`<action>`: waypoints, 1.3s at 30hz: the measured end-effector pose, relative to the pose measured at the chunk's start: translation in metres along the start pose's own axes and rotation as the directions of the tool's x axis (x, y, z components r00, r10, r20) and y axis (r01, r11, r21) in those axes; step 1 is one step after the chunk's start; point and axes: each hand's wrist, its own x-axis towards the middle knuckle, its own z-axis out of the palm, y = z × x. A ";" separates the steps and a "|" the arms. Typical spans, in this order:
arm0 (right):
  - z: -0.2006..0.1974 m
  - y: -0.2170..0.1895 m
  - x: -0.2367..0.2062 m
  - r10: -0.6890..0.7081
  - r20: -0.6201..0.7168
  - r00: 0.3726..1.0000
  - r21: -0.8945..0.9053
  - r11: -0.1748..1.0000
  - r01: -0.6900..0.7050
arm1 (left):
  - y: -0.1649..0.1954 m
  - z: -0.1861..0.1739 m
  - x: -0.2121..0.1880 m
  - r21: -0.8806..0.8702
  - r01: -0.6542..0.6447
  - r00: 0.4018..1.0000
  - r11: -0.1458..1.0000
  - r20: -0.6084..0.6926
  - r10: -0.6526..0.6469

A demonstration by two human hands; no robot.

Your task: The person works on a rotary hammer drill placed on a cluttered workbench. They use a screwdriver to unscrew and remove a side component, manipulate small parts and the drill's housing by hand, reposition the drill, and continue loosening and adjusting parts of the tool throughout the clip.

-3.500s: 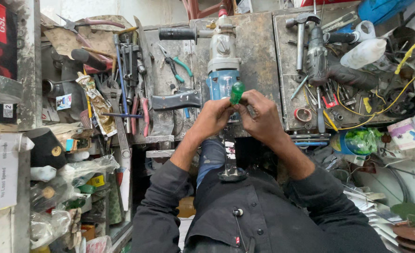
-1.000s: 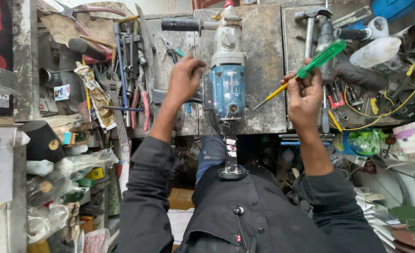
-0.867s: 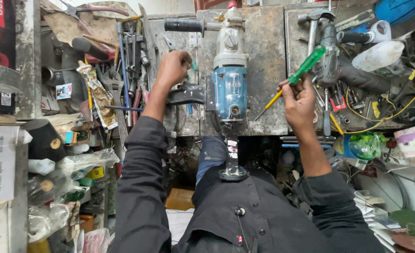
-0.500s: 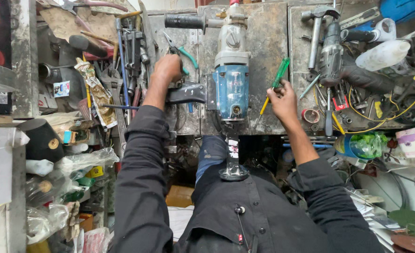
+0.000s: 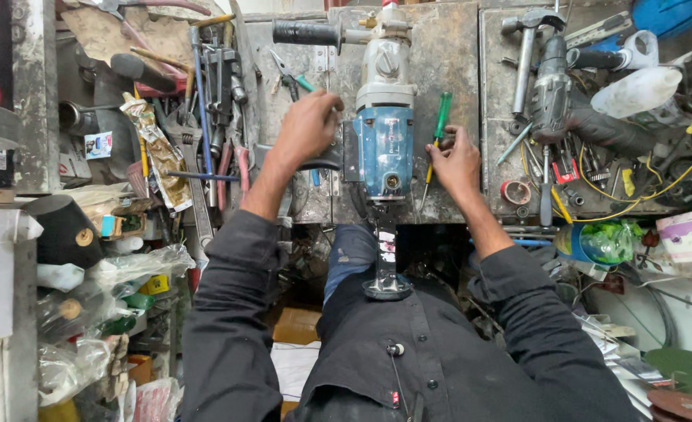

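Note:
A large grey and blue power drill (image 5: 385, 117) lies lengthwise on the worn metal workbench (image 5: 439, 187), its rear end toward me. My left hand (image 5: 308, 125) rests on the black handle at the drill's left side, fingers curled over it. My right hand (image 5: 455, 160) is just right of the blue housing and holds a green-handled screwdriver (image 5: 437, 133), its tip pointing down toward the bench's near edge. A black side handle (image 5: 307, 33) sticks out from the drill's far end.
Wrenches, pliers and other hand tools (image 5: 205, 101) crowd the bench's left side. To the right lie a hammer (image 5: 524, 55), a second dark drill (image 5: 553, 86), yellow wires and a white plastic bottle (image 5: 635, 90). Bags and boxes fill the left shelves (image 5: 72, 273).
My right hand has lowered the screwdriver from up at the right to beside the drill body. My left hand has slid along the drill's left side onto its black handle.

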 end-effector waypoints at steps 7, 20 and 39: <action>-0.038 -0.063 -0.053 -0.211 0.011 0.977 0.167 0.964 0.206 | 0.035 0.003 -0.025 -0.090 -0.007 0.999 0.996 -0.045 0.003; -0.026 -0.115 -0.090 -0.392 0.124 0.912 -0.031 0.917 0.398 | 0.029 0.016 -0.036 -0.077 0.052 0.997 0.996 -0.052 -0.056; -0.036 -0.099 -0.080 -0.069 0.119 0.990 0.470 0.883 0.005 | 0.113 -0.001 -0.036 -0.660 0.205 0.914 0.723 0.394 0.101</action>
